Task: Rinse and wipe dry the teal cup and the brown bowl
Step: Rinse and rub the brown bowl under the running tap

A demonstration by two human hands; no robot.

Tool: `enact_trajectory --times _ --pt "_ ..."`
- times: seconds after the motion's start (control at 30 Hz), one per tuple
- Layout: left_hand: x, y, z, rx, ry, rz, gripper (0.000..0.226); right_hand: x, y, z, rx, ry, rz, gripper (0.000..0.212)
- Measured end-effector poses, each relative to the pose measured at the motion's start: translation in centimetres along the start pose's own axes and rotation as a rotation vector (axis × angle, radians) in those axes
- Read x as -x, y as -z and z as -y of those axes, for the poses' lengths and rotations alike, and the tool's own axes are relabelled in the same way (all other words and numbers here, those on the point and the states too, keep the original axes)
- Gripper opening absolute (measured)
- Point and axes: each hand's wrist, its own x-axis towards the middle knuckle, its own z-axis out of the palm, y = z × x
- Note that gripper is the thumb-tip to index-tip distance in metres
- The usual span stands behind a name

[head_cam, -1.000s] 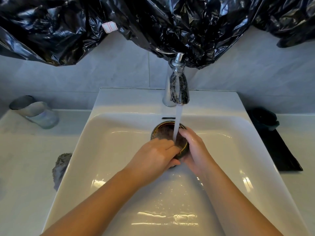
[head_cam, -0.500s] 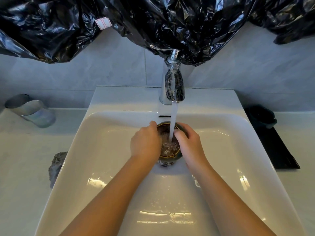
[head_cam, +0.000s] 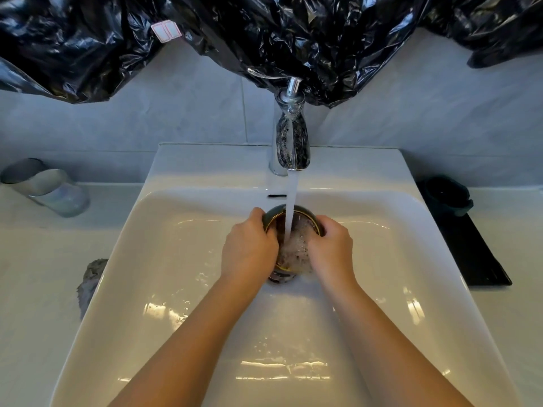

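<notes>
The brown bowl (head_cam: 296, 230), dark with a gold rim, sits low in the white sink (head_cam: 176, 259) right under the running water. Water foams inside it. My left hand (head_cam: 249, 248) grips its left side and my right hand (head_cam: 330, 248) grips its right side, fingers over the rim. The near part of the bowl is hidden between my hands. The teal cup (head_cam: 446, 195) stands on a black mat (head_cam: 473, 254) on the counter to the right of the sink, apart from both hands.
The chrome faucet (head_cam: 291, 142) stands at the back of the sink, its stream falling into the bowl. Two pale tumblers (head_cam: 50, 189) lie on the left counter. A grey cloth (head_cam: 89, 280) rests by the sink's left edge. Black plastic sheeting (head_cam: 264, 39) hangs above.
My left hand has moved off the bowl's near rim to its left side. The bowl now sits more upright under the stream and has filled with foaming water.
</notes>
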Motion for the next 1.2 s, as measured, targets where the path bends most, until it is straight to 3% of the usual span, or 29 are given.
enact_trajectory --times 0.07,0.13,0.2,0.37,0.47,0.53,0.6,0.7,0.8,0.87,0.93,1.07,1.2 --pt "-0.1 0.1 0.1 0.037 -0.003 -0.036 0.013 0.2 0.0 0.3 0.005 0.041 0.047 0.007" --pt "0.1 0.1 0.3 0.184 0.019 -0.029 0.007 0.6 -0.2 0.5 0.009 0.08 0.114 0.028" --pt "0.5 -0.1 0.4 0.282 0.007 0.007 0.018 0.6 -0.2 0.6 0.028 0.089 0.128 0.035" --pt "1.3 -0.7 0.2 0.306 -0.052 0.088 0.034 -0.3 0.3 0.4 0.047 0.067 0.04 0.005" --pt "0.9 -0.7 0.6 0.33 -0.006 0.03 0.025 -0.3 0.7 0.2 0.07 0.026 0.291 0.03" --pt "0.9 -0.6 1.0 0.343 0.004 0.027 0.02 -0.1 0.5 0.3 0.131 -0.009 0.37 0.047" --pt "0.9 -0.5 1.2 0.357 -0.02 0.044 0.017 0.1 0.1 0.7 0.192 0.001 0.274 0.047" --pt "1.2 -0.5 1.0 0.392 -0.054 0.066 0.016 0.0 -0.2 1.3 0.25 0.025 0.059 0.031" --pt "1.4 -1.0 0.6 0.384 -0.04 0.099 0.016 -0.3 0.4 0.9 0.285 0.09 0.001 0.017" --pt "1.3 -1.2 0.6 0.315 0.008 0.12 0.016 -0.3 0.8 0.5 0.354 0.123 0.037 0.018" --pt "1.0 -1.1 0.6 0.099 0.013 0.108 0.015 -0.1 1.0 0.4 0.433 0.18 0.101 0.02" --pt "0.6 -0.1 0.3 -0.348 -0.149 -0.064 0.012 0.3 1.1 1.5 0.449 0.298 0.25 0.025" --pt "0.0 1.1 0.2 -0.42 -0.134 -0.111 0.017 0.9 1.2 2.4 0.277 0.197 0.273 0.035"
